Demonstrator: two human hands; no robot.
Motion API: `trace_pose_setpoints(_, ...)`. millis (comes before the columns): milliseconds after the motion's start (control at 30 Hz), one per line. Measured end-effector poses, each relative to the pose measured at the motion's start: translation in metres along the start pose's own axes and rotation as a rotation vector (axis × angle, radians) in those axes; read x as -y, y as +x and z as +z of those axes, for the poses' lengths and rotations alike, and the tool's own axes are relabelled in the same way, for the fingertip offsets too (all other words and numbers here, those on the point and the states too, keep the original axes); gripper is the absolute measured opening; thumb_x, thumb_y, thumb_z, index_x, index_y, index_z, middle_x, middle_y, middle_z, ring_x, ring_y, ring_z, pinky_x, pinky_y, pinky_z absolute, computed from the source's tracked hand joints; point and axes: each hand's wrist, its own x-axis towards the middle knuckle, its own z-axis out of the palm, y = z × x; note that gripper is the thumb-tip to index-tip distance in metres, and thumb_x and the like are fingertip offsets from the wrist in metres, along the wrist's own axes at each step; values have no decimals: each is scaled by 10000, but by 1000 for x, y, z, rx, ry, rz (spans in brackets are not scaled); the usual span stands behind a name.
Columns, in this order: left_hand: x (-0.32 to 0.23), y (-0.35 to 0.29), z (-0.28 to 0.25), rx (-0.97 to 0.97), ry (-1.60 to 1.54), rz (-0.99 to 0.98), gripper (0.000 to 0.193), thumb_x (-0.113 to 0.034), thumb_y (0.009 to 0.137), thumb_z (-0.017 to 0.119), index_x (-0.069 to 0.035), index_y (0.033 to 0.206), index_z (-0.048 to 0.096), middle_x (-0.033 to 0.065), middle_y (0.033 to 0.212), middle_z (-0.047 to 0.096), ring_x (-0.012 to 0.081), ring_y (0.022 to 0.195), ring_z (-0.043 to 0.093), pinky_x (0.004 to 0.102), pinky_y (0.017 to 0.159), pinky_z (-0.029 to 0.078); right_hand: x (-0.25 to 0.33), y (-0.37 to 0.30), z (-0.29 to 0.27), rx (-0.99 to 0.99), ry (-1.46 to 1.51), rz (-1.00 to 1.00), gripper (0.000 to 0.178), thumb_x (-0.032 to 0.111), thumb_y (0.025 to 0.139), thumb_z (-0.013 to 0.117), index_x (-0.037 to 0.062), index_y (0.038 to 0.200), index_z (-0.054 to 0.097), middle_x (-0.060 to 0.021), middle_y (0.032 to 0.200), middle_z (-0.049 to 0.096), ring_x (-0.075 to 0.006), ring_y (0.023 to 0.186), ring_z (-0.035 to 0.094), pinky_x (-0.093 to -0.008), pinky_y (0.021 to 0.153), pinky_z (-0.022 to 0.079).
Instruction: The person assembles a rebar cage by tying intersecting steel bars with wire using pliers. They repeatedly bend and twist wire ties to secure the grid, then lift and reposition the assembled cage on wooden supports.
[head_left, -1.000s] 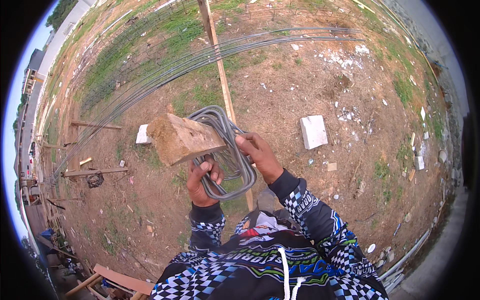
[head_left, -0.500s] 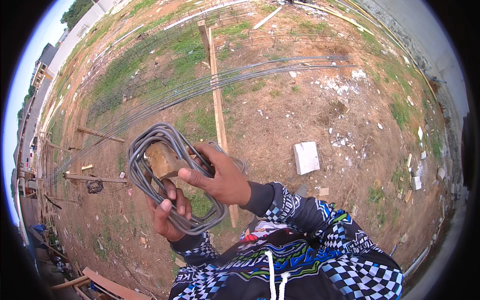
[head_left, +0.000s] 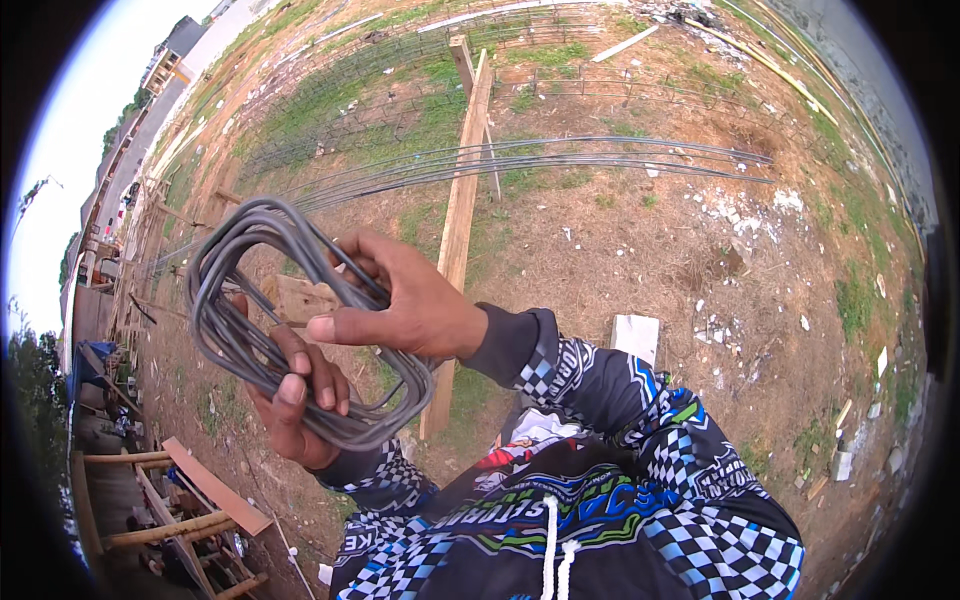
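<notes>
A coil of grey cable (head_left: 285, 232), wound in several long loops, is held up between my two hands at the left of the middle. My left hand (head_left: 290, 405) is closed around the lower loops, fingers curled over the strands and thumb on the outside. From the right, my right hand (head_left: 405, 300) grips the near strands, with its thumb stretched across the opening of the coil. Through that opening a tan wooden piece (head_left: 303, 298) shows; I cannot tell whether it lies inside the coil or behind it.
A long wooden plank (head_left: 467, 180) rises beyond my hands. Thin steel rods (head_left: 590, 157) run across behind it. A white block (head_left: 637, 337) lies on the ground at the right, with rubble (head_left: 735, 215) farther off. Wooden framing (head_left: 170, 535) stands at the lower left.
The coil has moved left and slightly up in the view, with both hands still gripping it. The surroundings have shifted as my head turned, bringing more of the wooden framing into sight.
</notes>
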Motion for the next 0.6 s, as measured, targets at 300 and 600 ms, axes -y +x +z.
trace_pose_setpoints(300,228,33,-25,-14,-471,-701,638,-31,823,584,-21,1412,339,41,810,453,99,576,444,240,487,413,-75,-47,-176,-141,655,508,511,178,782,799,0,1173,524,-67,839,636,-148,673,648,-259,589,522)
trace_pose_setpoints(600,321,128,-16,80,27,-867,509,-38,750,664,-5,1222,476,42,795,564,128,614,571,260,498,455,-186,-19,-263,-553,422,524,747,611,900,556,-2,1323,505,-132,1278,572,-225,1178,539,-387,976,430)
